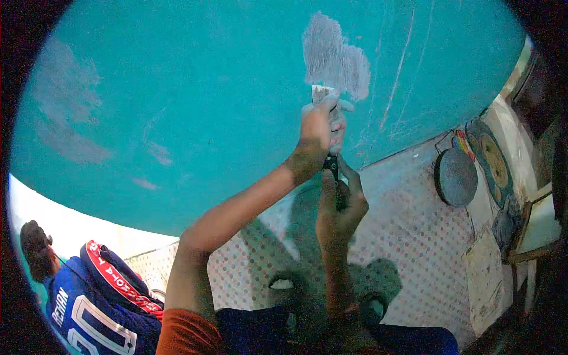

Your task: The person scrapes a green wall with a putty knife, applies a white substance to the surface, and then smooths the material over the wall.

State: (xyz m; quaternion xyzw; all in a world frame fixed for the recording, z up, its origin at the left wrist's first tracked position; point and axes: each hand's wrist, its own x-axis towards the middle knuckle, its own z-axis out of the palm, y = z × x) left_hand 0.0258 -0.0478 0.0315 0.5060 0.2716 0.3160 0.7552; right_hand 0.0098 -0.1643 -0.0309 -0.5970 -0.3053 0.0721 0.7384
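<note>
My left hand (322, 127), its fingers smeared with pale filler, is closed around a putty knife. Its flat blade (320, 92) shows above my fingers, close to the turquoise wall (225, 89). Just below, my right hand (340, 207) grips a black handle (331, 164) in line with the blade. My left hand hides where handle and blade would meet. A grey filler patch (334, 56) covers the wall directly above the blade.
Another filler patch (65, 100) marks the wall at left, and pale scratches (397, 68) run down it at right. A person in a blue shirt (89, 302) is at lower left. A round dark pan (456, 177) is at right, by the dotted floor (414, 236).
</note>
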